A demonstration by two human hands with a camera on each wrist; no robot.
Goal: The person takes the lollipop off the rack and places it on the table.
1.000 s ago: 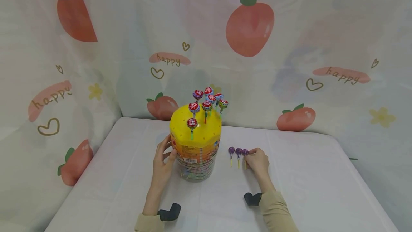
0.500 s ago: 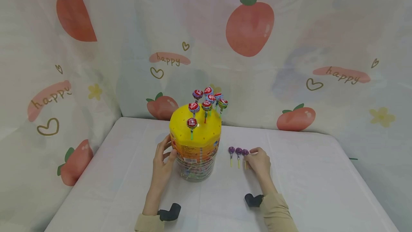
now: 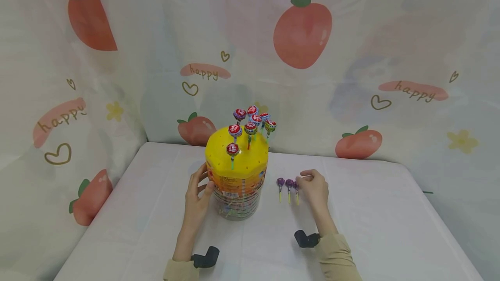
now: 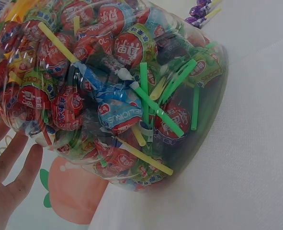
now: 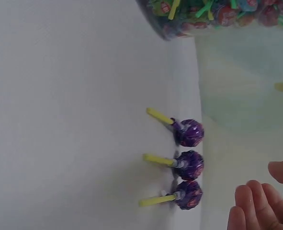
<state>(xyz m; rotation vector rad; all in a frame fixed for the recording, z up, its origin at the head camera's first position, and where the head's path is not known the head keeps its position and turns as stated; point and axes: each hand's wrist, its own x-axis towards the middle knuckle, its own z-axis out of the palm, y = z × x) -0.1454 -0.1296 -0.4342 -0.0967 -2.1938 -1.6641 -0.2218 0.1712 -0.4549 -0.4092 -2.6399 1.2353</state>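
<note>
A clear jar [image 3: 239,205] full of wrapped lollipops, with an orange label and a yellow lid [image 3: 218,151], stands left of centre. My left hand [image 3: 198,198] rests against its left side; in the left wrist view the fingers [image 4: 24,172] stretch to the jar wall. Several lollipops [image 3: 232,149] stand upright in the lid's holes. Right of the jar, three purple lollipops [image 5: 189,165] with yellow sticks lie in a row on the table. My right hand [image 3: 314,189] is just right of the last one, fingers loose and holding nothing.
A white cloth covers the table [image 3: 367,211]. Behind and to the left hangs a printed curtain [image 3: 250,21] with strawberries and hearts. Black camera mounts [image 3: 206,257] sit at both wrists.
My right hand has drawn up and away from the rightmost purple lollipop, whose stick now shows; that lollipop has shifted slightly left. The left hand and jar stay put.
</note>
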